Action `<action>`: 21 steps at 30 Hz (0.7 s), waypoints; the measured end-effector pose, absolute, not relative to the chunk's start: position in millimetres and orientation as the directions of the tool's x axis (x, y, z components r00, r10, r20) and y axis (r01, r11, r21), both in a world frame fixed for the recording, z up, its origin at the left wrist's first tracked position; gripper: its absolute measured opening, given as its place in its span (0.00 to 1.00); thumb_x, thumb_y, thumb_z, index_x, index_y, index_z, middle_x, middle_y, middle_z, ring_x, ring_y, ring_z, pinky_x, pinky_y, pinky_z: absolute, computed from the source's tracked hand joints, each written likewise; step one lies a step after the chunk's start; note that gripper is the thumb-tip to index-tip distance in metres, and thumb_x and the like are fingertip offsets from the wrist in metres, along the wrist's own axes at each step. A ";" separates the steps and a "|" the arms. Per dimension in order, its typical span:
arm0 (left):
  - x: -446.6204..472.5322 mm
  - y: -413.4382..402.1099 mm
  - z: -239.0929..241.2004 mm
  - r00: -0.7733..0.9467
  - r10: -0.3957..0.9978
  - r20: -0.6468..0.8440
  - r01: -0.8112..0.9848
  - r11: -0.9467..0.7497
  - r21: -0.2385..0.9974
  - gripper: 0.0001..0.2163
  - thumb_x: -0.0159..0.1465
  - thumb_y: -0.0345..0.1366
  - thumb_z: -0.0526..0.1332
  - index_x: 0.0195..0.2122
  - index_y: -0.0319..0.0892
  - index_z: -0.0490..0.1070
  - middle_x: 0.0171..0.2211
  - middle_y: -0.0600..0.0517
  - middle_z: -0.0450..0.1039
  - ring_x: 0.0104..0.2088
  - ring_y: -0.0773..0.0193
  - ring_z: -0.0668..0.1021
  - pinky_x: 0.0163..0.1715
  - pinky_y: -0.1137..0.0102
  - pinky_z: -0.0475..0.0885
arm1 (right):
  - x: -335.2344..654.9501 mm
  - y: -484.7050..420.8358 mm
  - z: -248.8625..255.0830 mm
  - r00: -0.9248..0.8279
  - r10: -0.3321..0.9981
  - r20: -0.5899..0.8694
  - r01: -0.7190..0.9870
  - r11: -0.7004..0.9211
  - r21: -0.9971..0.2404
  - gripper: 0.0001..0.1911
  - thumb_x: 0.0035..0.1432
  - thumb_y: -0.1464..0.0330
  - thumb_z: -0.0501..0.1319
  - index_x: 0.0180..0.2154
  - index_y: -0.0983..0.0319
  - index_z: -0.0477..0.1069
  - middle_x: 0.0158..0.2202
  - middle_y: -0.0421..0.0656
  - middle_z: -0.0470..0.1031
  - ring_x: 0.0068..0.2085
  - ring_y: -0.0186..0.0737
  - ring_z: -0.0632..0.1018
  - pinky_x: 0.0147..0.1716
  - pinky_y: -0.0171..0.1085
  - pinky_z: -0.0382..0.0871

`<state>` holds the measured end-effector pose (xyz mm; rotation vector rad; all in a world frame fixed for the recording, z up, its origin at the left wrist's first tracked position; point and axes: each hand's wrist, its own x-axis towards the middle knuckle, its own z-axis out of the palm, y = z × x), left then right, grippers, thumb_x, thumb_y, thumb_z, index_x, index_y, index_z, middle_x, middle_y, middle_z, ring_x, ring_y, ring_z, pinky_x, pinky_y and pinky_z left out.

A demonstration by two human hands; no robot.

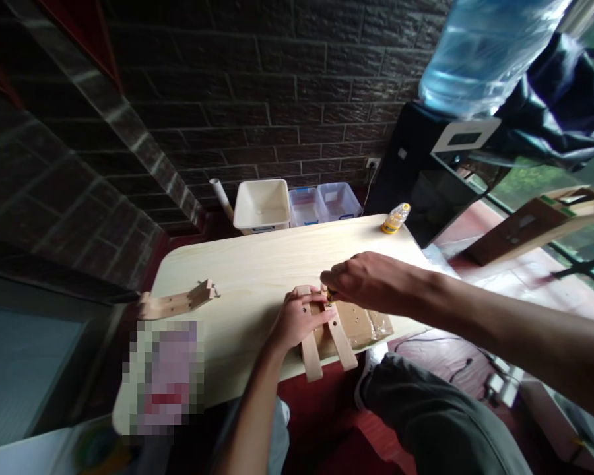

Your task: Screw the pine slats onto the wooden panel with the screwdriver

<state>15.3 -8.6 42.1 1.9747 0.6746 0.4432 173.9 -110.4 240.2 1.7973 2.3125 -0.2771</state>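
The right hand (354, 280) is closed in a fist round the driver (331, 295), which points down at the far part of the right slat (345, 346); whether its tip is seated in a screw is too small to tell. The left hand (297, 322) lies over the left slat (311, 355) and reaches across to the right one, its fingers apart beside the driver; whether they pinch an edge or only press down cannot be told. Both slats lie at the near side of the table (242, 277), over a piece of cardboard (355, 322), with their near ends sticking out past the table's edge. The step looks like turning a screw into the wood. To do it well, keep the driver upright over the hole, push straight down its shaft and turn in short, even strokes, since a tilted tip would likely slip. The left fingers are close to that tip, so they would be safer drawn a little aside while pressing firmly enough to stop the slat twisting. Weight is best kept over the table, as pressure on the overhanging ends could tip the work. The small bits on the cardboard are best kept out from under the slats, so that the wood sits flat.
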 end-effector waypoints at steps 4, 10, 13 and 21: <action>16.0 -7.8 44.2 0.771 0.637 0.020 0.287 -0.376 0.881 0.11 0.54 0.41 0.78 0.37 0.47 0.86 0.50 0.47 0.83 0.55 0.47 0.81 0.65 0.53 0.71 | 173.3 -118.0 234.5 -0.211 0.944 -0.255 0.977 0.195 -0.087 0.11 0.77 0.67 0.57 0.48 0.64 0.76 0.42 0.47 0.83 0.38 0.42 0.83 0.31 0.39 0.60; 14.7 -6.5 43.8 0.760 0.650 0.017 0.309 -0.384 0.870 0.12 0.53 0.46 0.77 0.38 0.52 0.87 0.52 0.51 0.83 0.54 0.51 0.81 0.63 0.58 0.73 | 186.1 -122.5 229.6 -0.202 0.952 -0.229 0.975 0.174 -0.134 0.11 0.78 0.66 0.56 0.50 0.64 0.75 0.45 0.48 0.82 0.40 0.40 0.82 0.33 0.39 0.61; 14.9 -6.8 41.6 0.766 0.642 0.018 0.301 -0.384 0.873 0.12 0.54 0.47 0.77 0.37 0.51 0.86 0.53 0.51 0.83 0.54 0.51 0.81 0.65 0.57 0.72 | 190.4 -122.0 231.5 -0.184 0.938 -0.295 0.983 0.171 -0.070 0.10 0.77 0.67 0.57 0.50 0.65 0.75 0.44 0.49 0.82 0.39 0.41 0.82 0.32 0.39 0.60; 16.4 -5.3 28.7 0.791 0.606 0.086 0.225 -0.418 0.880 0.12 0.57 0.46 0.76 0.40 0.49 0.87 0.52 0.47 0.82 0.55 0.50 0.81 0.65 0.54 0.71 | 185.1 -110.1 228.8 -0.182 0.929 -0.321 0.979 0.201 0.026 0.10 0.76 0.67 0.57 0.50 0.66 0.74 0.44 0.50 0.83 0.40 0.45 0.84 0.31 0.39 0.61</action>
